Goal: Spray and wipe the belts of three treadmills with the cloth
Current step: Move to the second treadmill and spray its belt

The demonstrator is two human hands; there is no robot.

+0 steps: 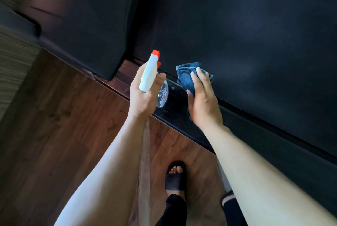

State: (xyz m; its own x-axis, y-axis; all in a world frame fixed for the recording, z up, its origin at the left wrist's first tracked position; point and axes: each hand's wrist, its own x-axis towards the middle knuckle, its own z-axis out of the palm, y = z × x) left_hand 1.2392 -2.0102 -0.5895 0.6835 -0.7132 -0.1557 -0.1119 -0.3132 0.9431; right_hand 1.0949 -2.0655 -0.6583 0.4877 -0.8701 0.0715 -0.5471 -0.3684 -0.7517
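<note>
Two hands up, both loaded. Left hand (144, 96) wraps the neck of the spray bottle (149, 74), one finger curled round the front by the trigger. Right hand (202, 101) grips the blue cloth (187, 76), fingers laid over the top and thumb along its near edge.

Edges: the belt (255, 43) fills the view from 12 to 4 o'clock, dark and bare, so lots of room that way. Its near edge runs diagonally from roughly 10 to 4 o'clock, with the black side rail (175, 105) just along it. A dark housing (82, 25) closes off 10–11 o'clock. Wood floor (63, 116) lies open from 7 to 9 o'clock. One foot in a black sandal (176, 176) stands on the floor at 6 o'clock, near the rail.

Bottle: the white head's long axis runs 6 to 12 o'clock, tipped slightly toward 1. The red nozzle (156, 53) is at the far end, pointing toward the gap between housing and belt. The clear body shows under the palm, over the rail.

Cloth: bunched, sticking out at 11–12 o'clock past the fingertips, over the rail at the belt's edge. Can't tell if it touches the surface.
</note>
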